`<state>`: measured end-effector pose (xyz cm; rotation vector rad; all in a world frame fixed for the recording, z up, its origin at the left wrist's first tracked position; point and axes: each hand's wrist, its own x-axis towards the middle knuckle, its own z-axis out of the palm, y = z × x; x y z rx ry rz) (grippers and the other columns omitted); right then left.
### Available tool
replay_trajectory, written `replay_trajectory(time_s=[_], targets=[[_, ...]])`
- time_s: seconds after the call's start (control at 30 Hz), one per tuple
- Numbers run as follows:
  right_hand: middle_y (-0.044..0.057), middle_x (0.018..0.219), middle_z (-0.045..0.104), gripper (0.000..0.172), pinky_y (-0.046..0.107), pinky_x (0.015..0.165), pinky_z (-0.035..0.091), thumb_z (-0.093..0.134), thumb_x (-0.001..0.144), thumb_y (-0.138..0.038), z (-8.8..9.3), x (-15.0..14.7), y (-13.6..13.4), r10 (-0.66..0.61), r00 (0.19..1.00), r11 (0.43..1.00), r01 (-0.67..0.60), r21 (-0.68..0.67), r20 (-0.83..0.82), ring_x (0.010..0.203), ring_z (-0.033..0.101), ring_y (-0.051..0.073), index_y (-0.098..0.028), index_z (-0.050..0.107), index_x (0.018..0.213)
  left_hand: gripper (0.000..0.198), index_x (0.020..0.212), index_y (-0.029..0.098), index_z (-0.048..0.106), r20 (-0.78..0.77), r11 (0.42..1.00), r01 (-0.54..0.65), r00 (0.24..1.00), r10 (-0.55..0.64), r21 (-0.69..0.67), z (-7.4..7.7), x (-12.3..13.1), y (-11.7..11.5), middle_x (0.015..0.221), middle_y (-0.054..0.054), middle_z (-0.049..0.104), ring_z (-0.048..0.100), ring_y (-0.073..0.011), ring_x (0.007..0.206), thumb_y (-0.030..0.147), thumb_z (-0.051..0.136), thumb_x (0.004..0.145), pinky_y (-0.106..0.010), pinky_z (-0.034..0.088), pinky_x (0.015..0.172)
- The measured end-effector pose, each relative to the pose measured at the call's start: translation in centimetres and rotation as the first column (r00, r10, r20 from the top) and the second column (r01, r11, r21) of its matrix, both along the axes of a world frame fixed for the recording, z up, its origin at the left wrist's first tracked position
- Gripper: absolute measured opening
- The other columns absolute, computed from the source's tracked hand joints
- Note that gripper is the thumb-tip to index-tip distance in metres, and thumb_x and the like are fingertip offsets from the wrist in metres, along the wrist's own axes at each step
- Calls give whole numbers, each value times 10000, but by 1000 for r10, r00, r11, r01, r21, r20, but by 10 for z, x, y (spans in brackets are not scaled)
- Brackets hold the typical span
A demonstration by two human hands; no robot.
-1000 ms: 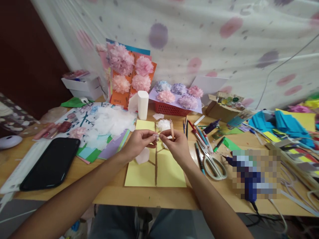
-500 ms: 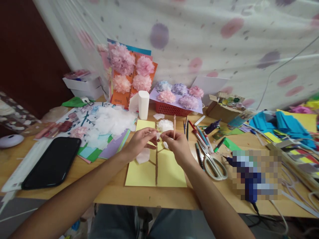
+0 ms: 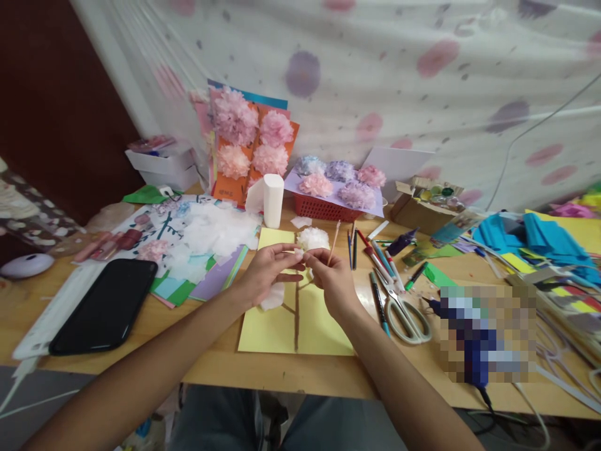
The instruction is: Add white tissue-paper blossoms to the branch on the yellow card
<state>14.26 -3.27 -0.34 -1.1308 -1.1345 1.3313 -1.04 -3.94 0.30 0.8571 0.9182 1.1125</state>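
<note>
My left hand [image 3: 267, 270] and my right hand [image 3: 331, 279] meet above a yellow card [image 3: 310, 326] with a brown stem drawn on it. Both pinch a small white piece of tissue paper [image 3: 298, 252] between their fingertips. My right hand also holds a thin wooden stick [image 3: 335, 239] that points up and away. A white tissue flower [image 3: 312, 238] sits at the top of the card, just beyond my fingers. Another white tissue piece [image 3: 273, 297] lies on the card under my left hand.
Scissors [image 3: 404, 310] and several pens [image 3: 375, 260] lie right of the card. A black phone [image 3: 106, 305] rests at the left, loose white tissue [image 3: 216, 228] and a white roll [image 3: 273, 199] behind. Tissue flowers on a red basket [image 3: 328, 210] stand at the back.
My hands have drawn closer together over the card, and the stick in my right hand has tilted to the right. The view has shifted slightly.
</note>
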Motion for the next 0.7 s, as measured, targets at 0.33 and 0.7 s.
replay_trajectory(time_s=[0.33, 0.7], targets=[[-65, 561, 466, 287, 255, 485, 251, 799, 705, -444, -5, -2, -2, -37, 999, 999, 36, 31, 11, 492, 297, 79, -189, 669, 733, 276, 819, 136, 685, 56, 998, -44, 997, 46, -34, -4, 3, 1, 792, -13, 670, 641, -106, 714, 298, 857, 676, -280, 579, 753], [-23, 686, 512, 469, 249, 535, 408, 565, 860, -671, 17, 29, 11, -363, 932, 904, 357, 234, -19, 596, 497, 126, -213, 660, 888, 151, 795, 147, 714, -463, 956, 109, 886, 32, 274, -3, 10, 30, 735, -29, 656, 615, -145, 689, 287, 741, 745, -265, 570, 601]])
